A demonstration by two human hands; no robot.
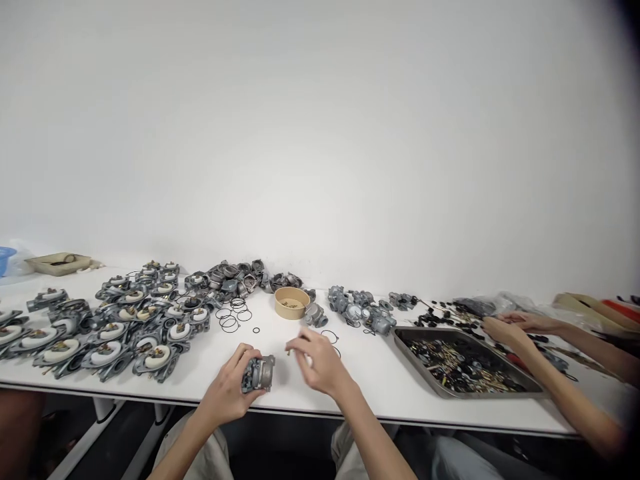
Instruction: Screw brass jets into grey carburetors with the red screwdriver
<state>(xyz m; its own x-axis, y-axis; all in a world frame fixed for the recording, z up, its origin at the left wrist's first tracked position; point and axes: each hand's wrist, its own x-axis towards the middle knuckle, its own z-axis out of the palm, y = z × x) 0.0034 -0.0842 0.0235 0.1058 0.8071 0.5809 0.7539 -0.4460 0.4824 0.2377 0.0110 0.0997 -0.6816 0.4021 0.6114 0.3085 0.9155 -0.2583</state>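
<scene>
Near the table's front edge, my left hand (229, 387) is wrapped round a grey metal carburetor body (264, 373), its round end facing right. Just to the right, my right hand (317, 360) is raised with thumb and forefinger pinched together. A tiny brass-coloured piece (289, 353) shows at those fingertips, too small to name. The two hands are apart. Behind them lie a small black O-ring (256, 330), several larger thin black rings (231, 325) and a round tan tub (292, 304) with small parts inside.
Carburetors with white floats (107, 353) crowd the left side. More grey bodies (235, 275) are heaped by the wall, others (360, 310) right of the tub. A metal tray (425, 380) holds mixed small parts. Another person's hands (515, 327) work beyond it.
</scene>
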